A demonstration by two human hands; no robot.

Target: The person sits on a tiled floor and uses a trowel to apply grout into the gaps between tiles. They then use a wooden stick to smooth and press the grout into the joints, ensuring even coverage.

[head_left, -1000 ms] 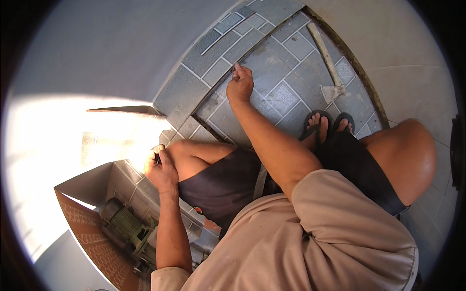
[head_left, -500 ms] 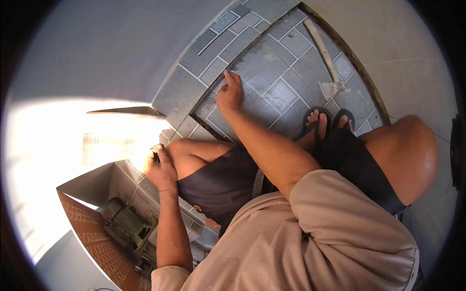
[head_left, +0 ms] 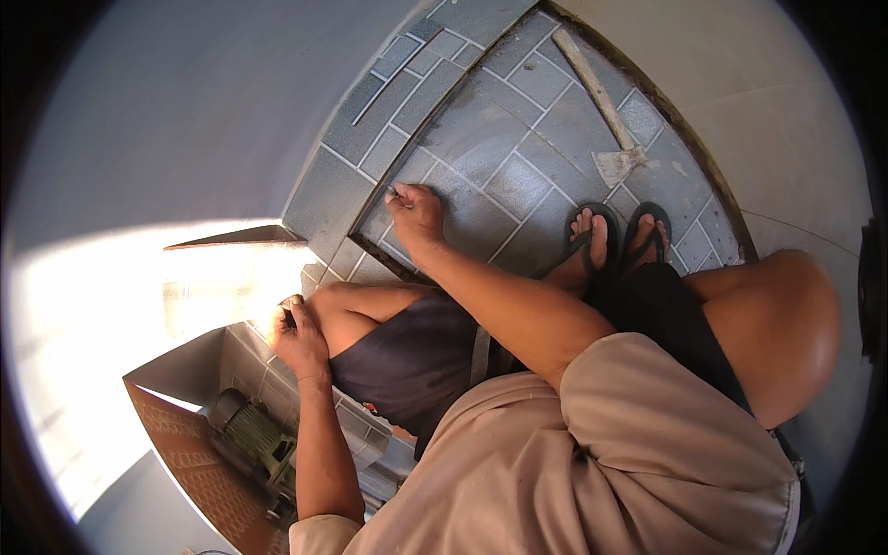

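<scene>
My right hand is closed near the left corner of the sunken tiled floor panel. Its fingertips are at the dark gap along the panel's edge, and a small thing seems pinched there, too small to name. Beside my bent left knee, my left hand is curled closed at the edge of the bright sunlight. Something dark shows between its thumb and fingers, either an object or shadow. A hatchet with a pale wooden handle lies on the panel, beyond my feet in black flip-flops.
A green electric motor stands at lower left beside a brown patterned board. The plain wall rises on the left. A thin strip lies on the tiles by the wall. Beige floor tiles border the panel on the right.
My right hand has moved back toward me along the panel's edge, nearer its corner. The left hand stays beside the knee. The view has shifted slightly.
</scene>
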